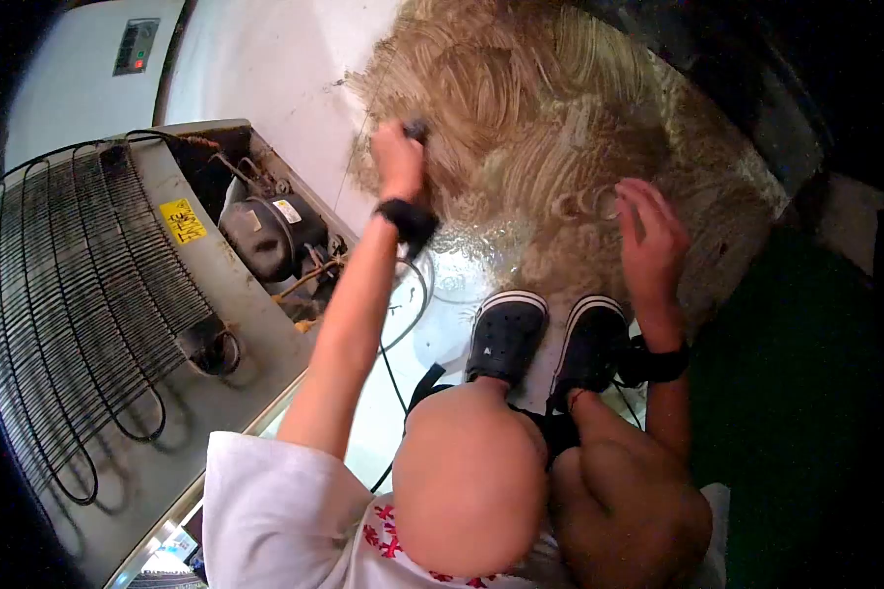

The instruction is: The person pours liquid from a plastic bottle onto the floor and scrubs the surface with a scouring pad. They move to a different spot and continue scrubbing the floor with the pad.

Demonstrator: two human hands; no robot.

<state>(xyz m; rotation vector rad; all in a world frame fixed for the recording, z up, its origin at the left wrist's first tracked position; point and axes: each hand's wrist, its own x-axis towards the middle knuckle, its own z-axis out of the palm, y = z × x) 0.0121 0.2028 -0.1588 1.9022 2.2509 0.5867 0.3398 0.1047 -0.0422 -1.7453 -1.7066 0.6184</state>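
My left hand (396, 165) is closed around a small black object (416, 131), most of it hidden by my fingers, so I cannot tell its kind. It works low over the left edge of a wet brown smear (521, 98) that covers much of the pale floor and shows curved streaks. My right hand (653, 240) is empty, its fingers stretched out above the smear's right part. Between the hands, shiny wet suds (476, 250) lie in front of my black clogs (508, 334).
At left is a fridge back with condenser coils (79, 314), a compressor (265, 236) and a yellow label (182, 221). A thin cable (422, 304) loops over the floor near my feet. A white appliance (79, 88) with a control panel stands behind. Dark green flooring (786, 393) lies right.
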